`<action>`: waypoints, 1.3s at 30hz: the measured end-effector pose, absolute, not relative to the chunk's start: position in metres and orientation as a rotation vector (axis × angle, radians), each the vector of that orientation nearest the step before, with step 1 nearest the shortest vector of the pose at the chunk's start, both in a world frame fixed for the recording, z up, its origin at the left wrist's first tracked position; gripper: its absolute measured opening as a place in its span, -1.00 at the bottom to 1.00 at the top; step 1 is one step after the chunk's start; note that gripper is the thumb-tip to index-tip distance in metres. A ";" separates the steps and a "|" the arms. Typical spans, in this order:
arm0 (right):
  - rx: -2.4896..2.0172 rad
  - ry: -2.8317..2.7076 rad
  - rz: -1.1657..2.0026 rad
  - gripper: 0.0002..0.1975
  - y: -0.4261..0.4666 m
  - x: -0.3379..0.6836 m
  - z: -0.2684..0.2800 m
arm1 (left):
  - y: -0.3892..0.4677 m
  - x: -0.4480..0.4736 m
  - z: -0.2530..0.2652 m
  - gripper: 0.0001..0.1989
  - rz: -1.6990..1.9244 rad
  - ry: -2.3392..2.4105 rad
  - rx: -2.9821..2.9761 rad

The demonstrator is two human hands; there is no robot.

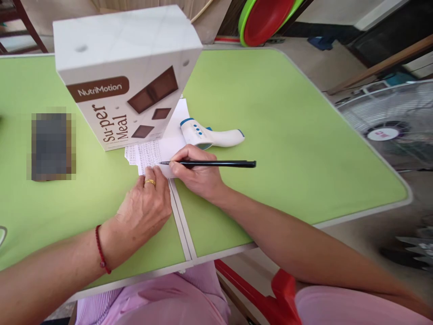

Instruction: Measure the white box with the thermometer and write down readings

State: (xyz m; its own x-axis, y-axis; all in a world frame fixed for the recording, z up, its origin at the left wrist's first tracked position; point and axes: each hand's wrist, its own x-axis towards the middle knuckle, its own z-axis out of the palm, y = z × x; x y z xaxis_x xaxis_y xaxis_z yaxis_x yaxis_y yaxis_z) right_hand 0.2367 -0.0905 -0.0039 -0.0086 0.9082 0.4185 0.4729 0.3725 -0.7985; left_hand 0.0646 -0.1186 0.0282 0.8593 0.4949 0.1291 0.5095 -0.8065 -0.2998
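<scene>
Black, likely light, stiff and smooth, the pen (233, 164) is best held near its tip, where the right hand (202, 179) pinches it over paper (171, 146) on the table (287, 135), left hand (147, 198) resting with fingers extended.
</scene>
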 end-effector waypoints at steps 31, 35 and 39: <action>-1.282 -1.597 0.459 -0.91 -0.091 0.241 -0.003 | -0.118 0.064 0.029 -0.58 -0.085 -0.741 -2.658; -1.298 -1.594 0.454 -0.90 -0.091 0.242 -0.003 | -0.118 0.064 0.029 -0.58 -0.075 -0.735 -2.649; -1.295 -1.605 0.447 -0.89 -0.091 0.241 -0.003 | -0.117 0.064 0.029 -0.58 -0.077 -0.723 -2.657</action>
